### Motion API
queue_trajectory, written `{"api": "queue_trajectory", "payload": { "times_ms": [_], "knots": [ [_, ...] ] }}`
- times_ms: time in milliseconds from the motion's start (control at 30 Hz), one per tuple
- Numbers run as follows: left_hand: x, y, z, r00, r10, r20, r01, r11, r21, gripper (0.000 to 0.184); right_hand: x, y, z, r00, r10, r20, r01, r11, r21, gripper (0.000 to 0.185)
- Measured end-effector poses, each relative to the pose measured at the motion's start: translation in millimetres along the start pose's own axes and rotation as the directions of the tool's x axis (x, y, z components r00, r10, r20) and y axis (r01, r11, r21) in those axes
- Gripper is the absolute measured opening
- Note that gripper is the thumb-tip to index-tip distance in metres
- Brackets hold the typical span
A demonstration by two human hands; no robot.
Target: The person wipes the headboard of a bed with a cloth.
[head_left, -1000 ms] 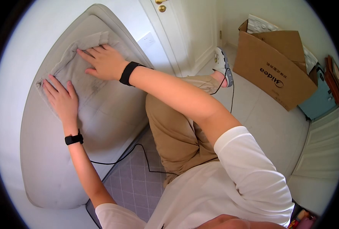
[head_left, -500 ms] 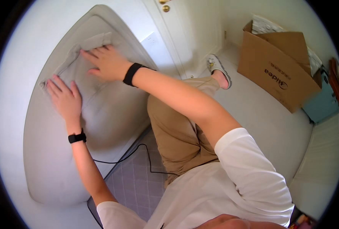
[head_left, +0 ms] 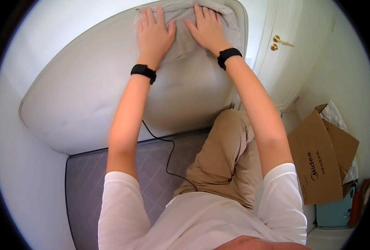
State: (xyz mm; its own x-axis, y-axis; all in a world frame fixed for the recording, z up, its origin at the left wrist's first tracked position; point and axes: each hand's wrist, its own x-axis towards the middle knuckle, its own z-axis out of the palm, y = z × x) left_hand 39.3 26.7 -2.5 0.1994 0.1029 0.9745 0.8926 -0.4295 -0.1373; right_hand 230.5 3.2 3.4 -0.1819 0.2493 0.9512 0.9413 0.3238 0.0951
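Both hands lie against a wrinkled light beige cloth [head_left: 185, 35], which rests on the upper part of a padded beige headboard [head_left: 89, 93]. My left hand [head_left: 155, 38] is flat on the cloth's left part, fingers stretched upward and thumb apart. To its right, my right hand [head_left: 209, 32] presses on the cloth with spread fingers, its tips at the rolled upper edge. A black band [head_left: 143, 73] circles the left wrist, and another black band [head_left: 228, 57] the right. The cloth's stretch under the palms is hidden.
Below the headboard is a grey quilted mattress surface [head_left: 97, 179], crossed by a thin black cable [head_left: 168, 160]. On the right stand a white door [head_left: 276, 71] with a brass handle [head_left: 282, 41], a cardboard box [head_left: 314, 162] and a blue container [head_left: 332, 213].
The view has turned, so the headboard now lies across the top and the box sits lower right. Both hands are still flat on the cloth, now side by side at nearly equal height.
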Motion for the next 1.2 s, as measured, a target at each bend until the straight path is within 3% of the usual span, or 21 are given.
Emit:
{"api": "queue_trajectory", "payload": {
  "times_ms": [167, 467, 700, 800, 833, 933, 1200],
  "knots": [
    [-9, 6, -24, 0.995, -0.037, -0.096, 0.037, 0.999, 0.001, 0.062, -4, -21, 1, 0.984, 0.035, -0.172, -0.040, 0.999, -0.027, 0.056],
    [-44, 47, -48, 0.959, -0.281, -0.031, 0.282, 0.959, 0.040, 0.058, -11, -31, -6, 0.991, -0.042, -0.125, 0.033, 0.997, -0.077, 0.055],
    [2, 17, -49, 0.990, -0.129, -0.051, 0.130, 0.991, 0.028, 0.049, 35, -7, -32, 1.000, 0.000, -0.005, 0.000, 1.000, 0.014, 0.047],
    [29, 4, -46, 0.997, -0.072, -0.033, 0.072, 0.997, -0.003, 0.043, 51, 8, -26, 0.994, -0.064, -0.091, 0.069, 0.996, 0.054, 0.044],
    [35, 2, -47, 0.997, -0.065, -0.031, 0.064, 0.998, -0.012, 0.041, 50, 2, -32, 0.999, 0.043, 0.026, -0.043, 0.999, 0.000, 0.049],
    [45, 1, -48, 0.998, -0.057, -0.013, 0.056, 0.998, -0.031, 0.036, 50, 4, -35, 0.998, 0.028, 0.054, -0.032, 0.996, 0.086, 0.042],
    [42, 12, -53, 0.998, -0.050, -0.040, 0.050, 0.999, -0.016, 0.038, 43, 3, -33, 0.995, -0.042, -0.093, 0.041, 0.999, -0.010, 0.038]
  ]
}}
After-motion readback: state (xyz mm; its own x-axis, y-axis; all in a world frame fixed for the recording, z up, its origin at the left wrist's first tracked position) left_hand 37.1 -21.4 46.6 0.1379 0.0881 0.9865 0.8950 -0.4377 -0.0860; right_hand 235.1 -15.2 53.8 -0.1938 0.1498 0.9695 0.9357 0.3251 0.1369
